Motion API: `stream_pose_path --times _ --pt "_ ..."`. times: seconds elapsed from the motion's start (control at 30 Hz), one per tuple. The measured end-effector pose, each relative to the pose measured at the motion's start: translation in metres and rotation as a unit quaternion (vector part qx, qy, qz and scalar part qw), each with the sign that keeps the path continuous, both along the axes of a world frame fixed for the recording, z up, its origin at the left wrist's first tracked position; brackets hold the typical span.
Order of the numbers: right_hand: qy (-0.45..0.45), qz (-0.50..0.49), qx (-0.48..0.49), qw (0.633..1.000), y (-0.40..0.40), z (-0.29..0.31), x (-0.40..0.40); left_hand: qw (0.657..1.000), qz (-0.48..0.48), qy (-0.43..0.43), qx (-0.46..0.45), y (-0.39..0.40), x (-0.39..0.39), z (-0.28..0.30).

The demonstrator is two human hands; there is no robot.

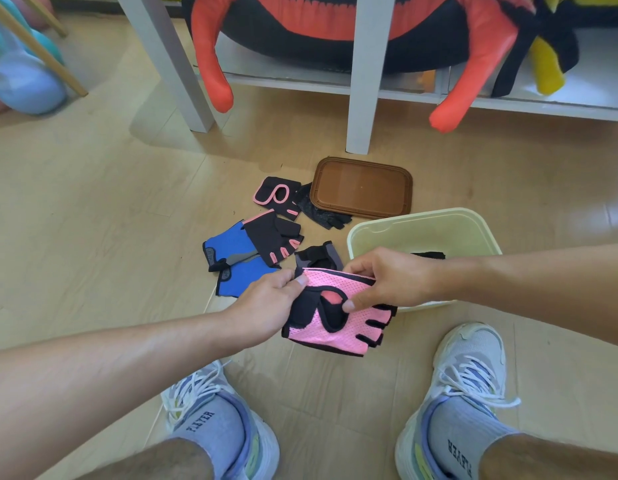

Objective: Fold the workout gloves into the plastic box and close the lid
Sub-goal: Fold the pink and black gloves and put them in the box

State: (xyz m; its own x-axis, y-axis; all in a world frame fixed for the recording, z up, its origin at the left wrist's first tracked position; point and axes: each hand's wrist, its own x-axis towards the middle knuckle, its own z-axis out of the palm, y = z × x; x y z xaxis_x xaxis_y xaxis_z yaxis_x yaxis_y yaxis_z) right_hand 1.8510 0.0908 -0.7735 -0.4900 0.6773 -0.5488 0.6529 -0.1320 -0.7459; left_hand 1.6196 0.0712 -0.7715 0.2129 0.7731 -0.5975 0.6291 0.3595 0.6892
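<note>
A pink mesh workout glove [338,329] with black trim hangs above the floor between my hands. My left hand [266,306] pinches its wrist edge and my right hand [387,278] grips its top edge. Just behind it stands the pale plastic box [418,223], open, with a dark glove [428,254] inside. The brown lid [361,187] lies flat on the floor beyond the box. Several gloves lie loose left of the box: a blue pair [231,258], a black-and-pink one [274,239], another black-and-pink one [276,195], a black one [321,211] partly under the lid, and a black-grey one [318,256].
My two feet in pale sneakers [217,410] [463,386] stand on the wooden floor near the bottom. White shelf legs [361,98] rise behind the lid, with a red-and-black sandbag [335,29] on the shelf. Pastel kettlebells [20,77] sit at far left.
</note>
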Motion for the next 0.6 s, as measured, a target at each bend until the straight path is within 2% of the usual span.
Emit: stream_pose_path --times 0.13,0.27,0.33,0.47,0.6 --pt "-0.068 0.033 0.09 0.993 0.022 0.013 0.016 0.999 -0.033 0.014 0.035 0.007 0.007 0.003" --pt "-0.139 -0.01 0.189 0.972 0.046 0.015 0.043 0.975 -0.162 0.117 0.099 0.02 0.011 0.011" --pt "-0.17 -0.028 0.185 0.967 0.053 0.011 0.055 0.946 -0.246 0.171 0.123 0.024 0.012 0.009" --pt "-0.214 -0.041 0.154 0.964 0.063 -0.003 0.07 0.876 -0.401 0.223 0.147 0.027 0.022 0.005" --pt "-0.296 0.043 0.088 0.95 0.067 -0.017 0.08 0.835 -0.467 0.244 0.159 0.026 0.041 0.002"
